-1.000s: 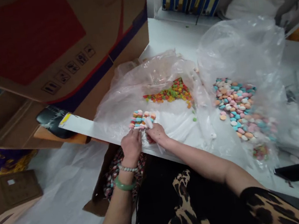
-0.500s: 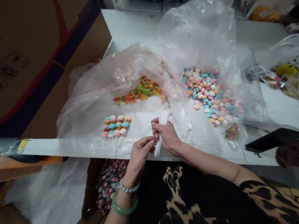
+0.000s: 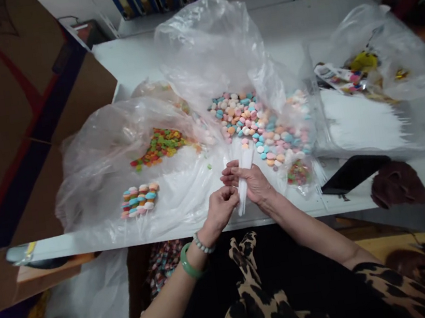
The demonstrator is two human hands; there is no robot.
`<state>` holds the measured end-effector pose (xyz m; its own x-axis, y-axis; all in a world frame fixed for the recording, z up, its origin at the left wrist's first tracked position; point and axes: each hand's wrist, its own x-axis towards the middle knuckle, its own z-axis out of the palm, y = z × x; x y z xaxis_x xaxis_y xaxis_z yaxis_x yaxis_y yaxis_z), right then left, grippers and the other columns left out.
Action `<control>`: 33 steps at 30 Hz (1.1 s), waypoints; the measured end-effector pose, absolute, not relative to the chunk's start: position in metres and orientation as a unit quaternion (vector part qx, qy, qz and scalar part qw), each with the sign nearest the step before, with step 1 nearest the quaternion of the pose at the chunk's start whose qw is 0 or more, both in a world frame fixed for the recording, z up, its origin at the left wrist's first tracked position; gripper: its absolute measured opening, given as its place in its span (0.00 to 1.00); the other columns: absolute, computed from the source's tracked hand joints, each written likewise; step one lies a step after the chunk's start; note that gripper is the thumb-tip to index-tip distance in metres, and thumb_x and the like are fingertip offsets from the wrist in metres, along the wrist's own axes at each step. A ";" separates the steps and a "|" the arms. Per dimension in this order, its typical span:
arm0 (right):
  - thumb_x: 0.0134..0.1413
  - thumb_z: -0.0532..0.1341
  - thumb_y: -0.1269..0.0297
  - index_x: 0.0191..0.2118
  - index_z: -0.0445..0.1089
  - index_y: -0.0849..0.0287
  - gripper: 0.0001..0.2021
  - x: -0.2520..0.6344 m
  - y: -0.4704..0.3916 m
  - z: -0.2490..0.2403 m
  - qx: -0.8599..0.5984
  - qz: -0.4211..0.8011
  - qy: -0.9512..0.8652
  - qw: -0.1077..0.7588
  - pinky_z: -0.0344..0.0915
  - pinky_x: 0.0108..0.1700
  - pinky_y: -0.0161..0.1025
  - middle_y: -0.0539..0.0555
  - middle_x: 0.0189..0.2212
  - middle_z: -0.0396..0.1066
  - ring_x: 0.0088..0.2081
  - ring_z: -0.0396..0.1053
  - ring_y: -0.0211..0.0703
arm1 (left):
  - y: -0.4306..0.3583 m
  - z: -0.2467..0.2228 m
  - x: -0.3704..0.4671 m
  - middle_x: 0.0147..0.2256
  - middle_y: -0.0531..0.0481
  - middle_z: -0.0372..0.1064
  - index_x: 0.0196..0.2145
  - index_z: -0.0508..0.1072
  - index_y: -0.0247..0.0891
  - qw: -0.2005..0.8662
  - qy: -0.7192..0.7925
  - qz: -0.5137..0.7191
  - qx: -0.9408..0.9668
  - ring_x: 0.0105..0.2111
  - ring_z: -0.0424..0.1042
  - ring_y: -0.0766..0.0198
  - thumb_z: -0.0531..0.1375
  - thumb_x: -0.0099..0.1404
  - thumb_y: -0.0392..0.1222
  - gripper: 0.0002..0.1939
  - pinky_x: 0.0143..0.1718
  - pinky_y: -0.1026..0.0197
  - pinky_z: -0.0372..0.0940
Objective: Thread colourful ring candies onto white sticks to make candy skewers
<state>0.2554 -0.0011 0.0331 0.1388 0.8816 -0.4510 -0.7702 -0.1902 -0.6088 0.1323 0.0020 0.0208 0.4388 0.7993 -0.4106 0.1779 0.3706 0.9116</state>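
My right hand (image 3: 256, 180) holds a bundle of white sticks (image 3: 243, 194), thumb across the front and fingers reaching out behind. My left hand (image 3: 223, 207) is closed in a pinch beside the lower part of the bundle; whatever its fingertips hold is too small to make out. To the left, several candy skewers (image 3: 138, 201) lie side by side on clear plastic, threaded with pastel and darker sweets. Behind them is a heap of red, green and orange gummy candies (image 3: 164, 145). Pastel button-shaped candies (image 3: 240, 116) spread beyond my right hand.
A large cardboard box (image 3: 82, 92) stands at the left. To the right are a small bag of gummies (image 3: 299, 172), a dark phone or tablet (image 3: 355, 172), a brown cloth (image 3: 397, 184) and a stack of white sticks (image 3: 364, 121). Wrapped candies (image 3: 166, 264) fill a box below the table edge.
The view has turned, so the table's contents sit further left. My right fingers, curled round the bundle before, are now more extended behind it. My left hand stays pinched close by.
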 end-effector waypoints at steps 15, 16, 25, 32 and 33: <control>0.36 0.71 0.65 0.33 0.71 0.61 0.15 0.305 -0.049 -0.026 -0.439 0.620 0.023 0.650 0.71 0.32 0.39 0.49 0.20 0.71 0.25 0.71 0.41 | -0.021 -0.012 0.183 0.16 0.61 0.58 0.27 0.61 0.40 0.709 0.483 0.251 0.449 0.14 0.57 0.72 0.58 0.58 0.48 0.11 0.19 0.67 0.53; 0.36 0.71 0.64 0.31 0.70 0.60 0.14 0.305 -0.051 -0.026 -0.445 0.609 0.018 0.656 0.70 0.31 0.37 0.47 0.18 0.68 0.24 0.69 0.39 | -0.025 -0.013 0.185 0.16 0.61 0.58 0.27 0.60 0.40 0.720 0.476 0.228 0.451 0.14 0.57 0.71 0.58 0.58 0.48 0.12 0.19 0.67 0.53; 0.35 0.70 0.65 0.29 0.68 0.61 0.13 0.322 -0.049 -0.019 -0.503 0.578 -0.027 0.642 0.49 0.16 0.30 0.47 0.17 0.65 0.18 0.60 0.33 | 0.002 0.009 0.176 0.29 0.51 0.68 0.30 0.68 0.40 0.400 0.444 0.064 0.799 0.29 0.68 0.64 0.52 0.67 0.47 0.12 0.31 0.62 0.57; 0.37 0.66 0.67 0.32 0.68 0.61 0.11 0.331 -0.048 -0.023 -0.485 0.628 -0.037 0.608 0.51 0.17 0.31 0.48 0.16 0.66 0.17 0.59 0.34 | 0.034 -0.004 0.178 0.34 0.50 0.68 0.37 0.67 0.41 0.239 0.447 -0.008 0.862 0.30 0.67 0.63 0.53 0.66 0.39 0.04 0.30 0.62 0.54; 0.37 0.66 0.68 0.33 0.69 0.61 0.12 0.332 -0.048 -0.024 -0.483 0.633 -0.035 0.604 0.50 0.17 0.31 0.47 0.15 0.64 0.17 0.59 0.34 | 0.039 -0.005 0.181 0.33 0.51 0.68 0.36 0.67 0.40 0.252 0.459 0.022 0.851 0.30 0.67 0.63 0.53 0.67 0.39 0.04 0.31 0.62 0.55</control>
